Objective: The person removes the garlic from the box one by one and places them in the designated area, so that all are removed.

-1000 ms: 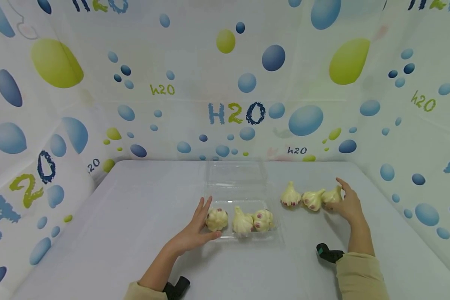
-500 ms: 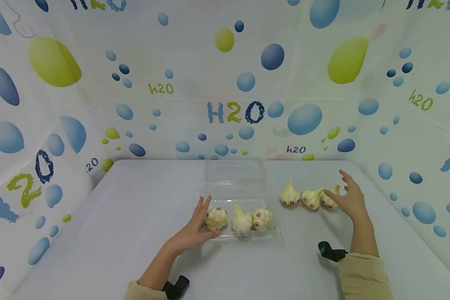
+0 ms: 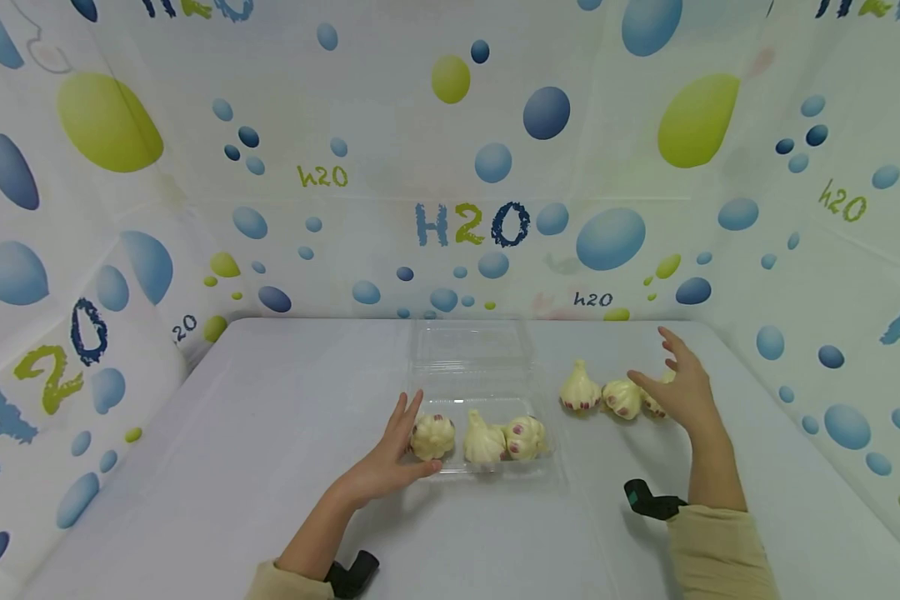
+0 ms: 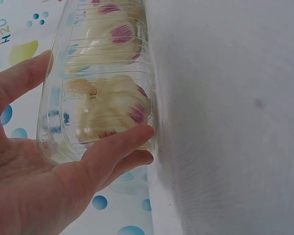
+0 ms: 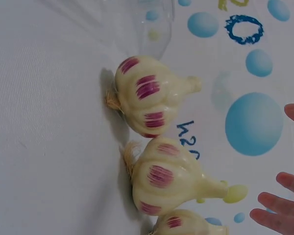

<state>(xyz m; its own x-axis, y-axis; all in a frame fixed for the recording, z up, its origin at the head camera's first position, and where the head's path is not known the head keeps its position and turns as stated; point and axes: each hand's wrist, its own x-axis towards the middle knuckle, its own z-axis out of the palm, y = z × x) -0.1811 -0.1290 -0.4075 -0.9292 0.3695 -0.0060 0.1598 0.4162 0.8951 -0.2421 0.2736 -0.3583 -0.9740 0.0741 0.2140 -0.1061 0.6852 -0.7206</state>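
We see the right hand [image 3: 686, 393], the nearer one, fingers parted and holding nothing, partly hiding a garlic bulb [image 3: 654, 407] just beyond it, stem up; two more bulbs [image 3: 581, 393] line up to its left. Farther left, the left hand [image 3: 390, 462], spread, touches a clear container [image 3: 506, 406] with three bulbs [image 3: 527, 439] inside. White surface [image 3: 270, 433] lies beneath both hands, bubble-patterned backdrop [image 3: 360, 108] beyond.

Table [image 3: 232, 467]: we look across a pale top with rounded far corners.
Backdrop [image 3: 390, 100]: we see it, white and printed, behind the table and along both sides.
Lettering [image 3: 470, 225]: we read "H2O" near the middle in light blue, lime and navy.
Drops [image 3: 611, 239]: we find blue and lime ones scattered around.
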